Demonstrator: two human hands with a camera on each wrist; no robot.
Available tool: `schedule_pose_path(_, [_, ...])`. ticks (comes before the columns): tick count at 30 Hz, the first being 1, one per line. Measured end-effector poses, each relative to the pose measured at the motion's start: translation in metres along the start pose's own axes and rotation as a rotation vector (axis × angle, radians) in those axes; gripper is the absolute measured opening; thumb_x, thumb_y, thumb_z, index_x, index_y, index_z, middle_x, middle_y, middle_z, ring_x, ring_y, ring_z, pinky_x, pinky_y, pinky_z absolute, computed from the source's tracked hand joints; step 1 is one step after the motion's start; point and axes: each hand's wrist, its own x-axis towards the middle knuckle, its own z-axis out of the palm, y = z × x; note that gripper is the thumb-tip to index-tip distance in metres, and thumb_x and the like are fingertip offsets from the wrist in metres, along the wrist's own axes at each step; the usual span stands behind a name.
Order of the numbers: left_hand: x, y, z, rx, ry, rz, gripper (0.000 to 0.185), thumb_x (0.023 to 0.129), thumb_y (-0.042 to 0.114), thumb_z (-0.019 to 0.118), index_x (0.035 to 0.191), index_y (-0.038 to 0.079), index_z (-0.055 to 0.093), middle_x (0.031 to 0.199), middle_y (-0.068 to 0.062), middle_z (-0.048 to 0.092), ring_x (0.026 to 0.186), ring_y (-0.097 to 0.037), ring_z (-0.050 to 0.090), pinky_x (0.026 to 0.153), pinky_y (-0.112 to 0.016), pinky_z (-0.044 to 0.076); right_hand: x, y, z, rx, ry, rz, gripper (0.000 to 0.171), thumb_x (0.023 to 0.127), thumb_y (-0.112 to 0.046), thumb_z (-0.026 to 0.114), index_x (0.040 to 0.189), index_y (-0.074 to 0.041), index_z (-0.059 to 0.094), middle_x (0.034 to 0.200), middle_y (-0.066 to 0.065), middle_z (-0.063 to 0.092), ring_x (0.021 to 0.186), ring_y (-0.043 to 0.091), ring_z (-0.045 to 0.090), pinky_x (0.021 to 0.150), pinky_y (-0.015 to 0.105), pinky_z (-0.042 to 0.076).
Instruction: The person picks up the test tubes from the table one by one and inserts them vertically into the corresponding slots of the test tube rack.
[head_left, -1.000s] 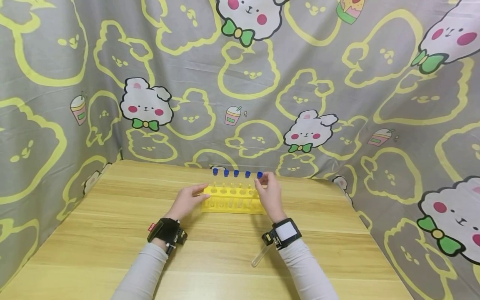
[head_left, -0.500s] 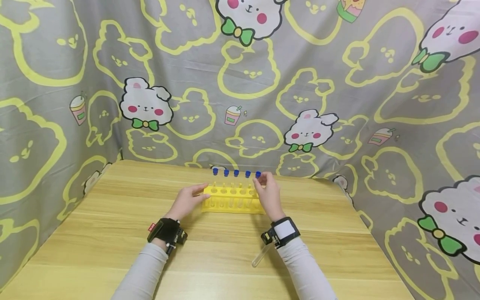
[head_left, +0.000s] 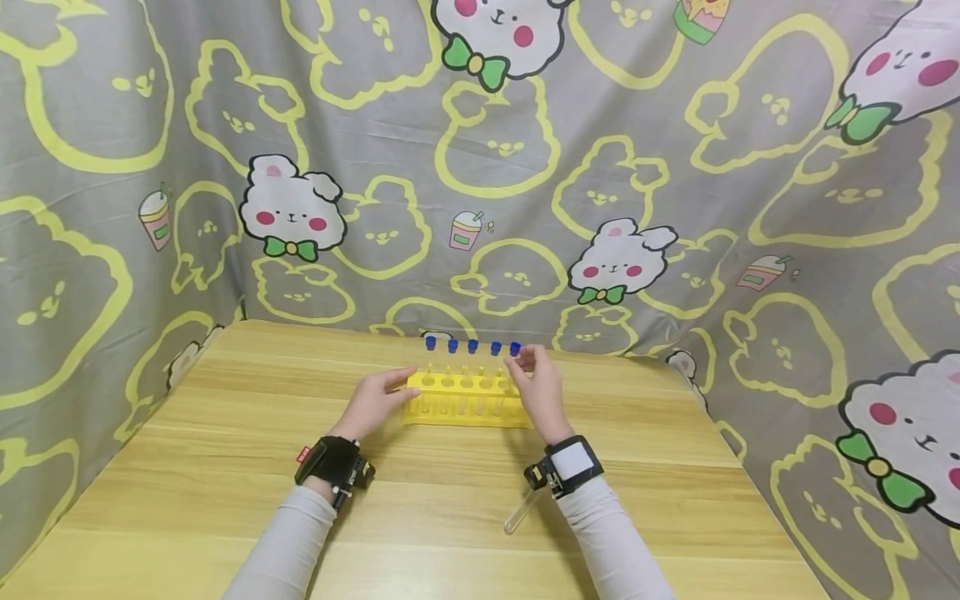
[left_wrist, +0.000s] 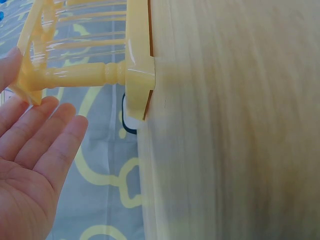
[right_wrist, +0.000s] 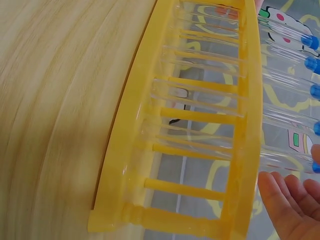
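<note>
On the wooden table, my left hand spread flat against the yellow rack, my right hand pinching the end tube's blue cap.

A yellow plastic test-tube rack stands upright on the wooden table, long side facing the person. Five clear test tubes with blue caps stand vertically in a row along its rear holes. The rightmost capped tube sits at the rack's right end. One uncapped clear tube lies flat on the table, well apart from the rack.
</note>
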Motion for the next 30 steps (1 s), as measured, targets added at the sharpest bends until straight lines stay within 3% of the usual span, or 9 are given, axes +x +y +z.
schedule_pose_path(10, [0.001, -0.001, 0.0, 0.003, 0.004, -0.003, 0.058, 0.091, 0.034, 0.068, 0.14, 0.009, 0.052, 0.145, -0.01, 0.052, 0.129, -0.033, 0.054, 0.109, -0.048, 0.044, -0.006, 0.005, -0.026, -0.011, 0.022, 0.036, 0.033, 0.093, -0.022, 0.067, 0.115, 0.001, 0.057, 0.1, 0.017, 0.068, 0.094, 0.03, 0.067, 0.075, 0.038, 0.058])
schedule_pose_path(17, [0.002, -0.002, 0.0, -0.003, 0.001, -0.005, 0.057, 0.09, 0.033, 0.069, 0.14, 0.01, 0.053, 0.145, -0.009, 0.053, 0.129, -0.032, 0.055, 0.11, -0.047, 0.044, -0.017, 0.013, -0.049, 0.014, 0.033, 0.061, 0.036, 0.093, -0.024, 0.067, 0.116, 0.002, 0.057, 0.101, 0.018, 0.067, 0.094, 0.03, 0.065, 0.071, 0.021, 0.056])
schedule_pose_path(21, [0.002, -0.002, 0.001, -0.005, 0.002, -0.014, 0.057, 0.09, 0.033, 0.069, 0.14, 0.011, 0.053, 0.145, -0.009, 0.053, 0.129, -0.032, 0.055, 0.11, -0.048, 0.043, -0.025, 0.019, -0.061, 0.032, 0.012, 0.091, 0.035, 0.093, -0.022, 0.067, 0.115, 0.004, 0.058, 0.101, 0.019, 0.066, 0.092, 0.03, 0.065, 0.069, 0.018, 0.059])
schedule_pose_path(26, [0.001, -0.001, 0.0, -0.009, -0.003, -0.022, 0.057, 0.09, 0.034, 0.068, 0.14, 0.011, 0.052, 0.145, -0.009, 0.052, 0.129, -0.032, 0.054, 0.111, -0.048, 0.043, -0.035, 0.026, -0.073, -0.04, -0.047, 0.131, 0.029, 0.092, -0.023, 0.068, 0.104, 0.003, 0.063, 0.09, 0.018, 0.069, 0.075, 0.022, 0.068, 0.06, 0.018, 0.059])
schedule_pose_path(30, [0.0, 0.0, -0.001, -0.004, 0.0, -0.017, 0.057, 0.091, 0.034, 0.068, 0.14, 0.011, 0.052, 0.145, -0.01, 0.052, 0.129, -0.033, 0.054, 0.11, -0.049, 0.043, -0.042, 0.03, -0.078, -0.119, -0.162, 0.188, 0.026, 0.091, -0.022, 0.069, 0.093, 0.004, 0.067, 0.079, 0.018, 0.071, 0.058, 0.016, 0.066, 0.053, 0.021, 0.058])
